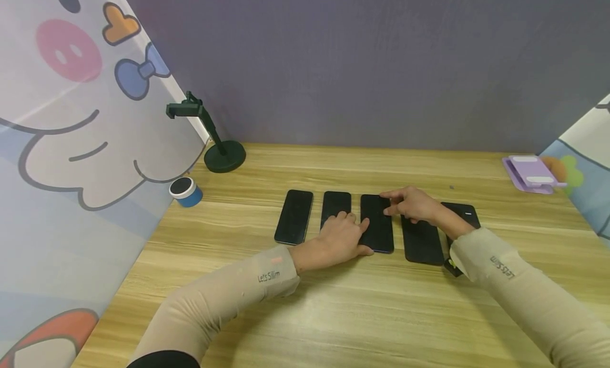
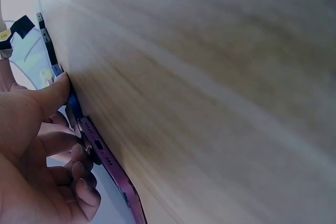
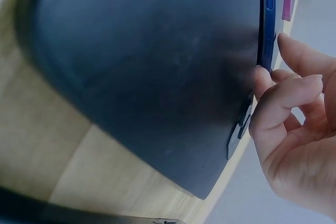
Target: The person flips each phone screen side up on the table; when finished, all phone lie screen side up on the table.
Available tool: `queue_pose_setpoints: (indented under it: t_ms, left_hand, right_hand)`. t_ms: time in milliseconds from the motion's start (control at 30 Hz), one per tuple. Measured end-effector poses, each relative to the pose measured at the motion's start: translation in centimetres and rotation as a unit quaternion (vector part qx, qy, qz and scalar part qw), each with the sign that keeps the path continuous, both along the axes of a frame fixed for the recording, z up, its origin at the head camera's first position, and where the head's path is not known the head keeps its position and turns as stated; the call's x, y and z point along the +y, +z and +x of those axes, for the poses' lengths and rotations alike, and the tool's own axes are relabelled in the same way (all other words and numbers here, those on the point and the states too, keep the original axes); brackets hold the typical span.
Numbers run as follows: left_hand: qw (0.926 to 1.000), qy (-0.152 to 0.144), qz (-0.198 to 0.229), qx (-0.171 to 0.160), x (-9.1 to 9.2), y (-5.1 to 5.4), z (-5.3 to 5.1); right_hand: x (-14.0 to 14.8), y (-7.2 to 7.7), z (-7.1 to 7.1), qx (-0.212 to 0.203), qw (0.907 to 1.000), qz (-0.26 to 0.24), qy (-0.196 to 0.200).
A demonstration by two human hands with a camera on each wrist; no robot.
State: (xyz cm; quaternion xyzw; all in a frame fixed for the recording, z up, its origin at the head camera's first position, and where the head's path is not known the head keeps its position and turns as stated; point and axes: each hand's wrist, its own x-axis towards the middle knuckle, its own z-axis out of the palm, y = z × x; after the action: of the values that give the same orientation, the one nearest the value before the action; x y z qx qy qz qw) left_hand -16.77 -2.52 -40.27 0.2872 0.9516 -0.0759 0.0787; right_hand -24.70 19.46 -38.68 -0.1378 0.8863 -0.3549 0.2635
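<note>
Sleeve point(image 1: 229, 278), middle phone point(image 1: 378, 231), long axis toward wall point(image 1: 343, 66)

Left hand point(image 2: 26, 150): fills the lower left, over the phones' edges.
Thumb point(image 2: 52, 94): straight, its tip against the blue phone point(image 2: 75, 104).
Fingers point(image 2: 88, 196): bent, beside the pink phone point(image 2: 118, 174); contact is hard to tell.
Pink phone: nearest the camera, its edge showing a port between rows of holes.
Dark edges point(image 2: 49, 48): in line beyond the thumb.
Table point(image 2: 210, 103): blurred wood grain across most of the view.
Black piece point(image 2: 22, 26): upper left, next to a yellow patch point(image 2: 5, 35).
</note>
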Motion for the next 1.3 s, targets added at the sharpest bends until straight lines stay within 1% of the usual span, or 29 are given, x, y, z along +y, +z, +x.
queue_pose_setpoints:
  t_ms: [200, 600, 833, 1300]
  left_hand:
    - [1.0000, -0.002, -0.003, 0.003, 0.03, -0.01, -0.15]
    - [0.9999, 0.004, -0.012, -0.006, 0.17, 0.41, -0.23]
    - [0.9999, 0.008, -0.011, -0.003, 0.25, 0.35, -0.33]
    - [0.9998, 0.010, -0.011, -0.012, 0.39, 0.37, -0.58]
  right_hand:
    - [0.01, -0.14, -0.17, -0.004, 1.0000, -0.002, -0.002]
    - [0.05, -0.06, -0.21, 0.002, 1.0000, -0.001, 0.000]
    - [0.04, -0.28, -0.38, 0.002, 1.0000, -0.003, -0.005]
    - [0.14, -0.23, -0.62, -0.005, 1.0000, -0.005, -0.005]
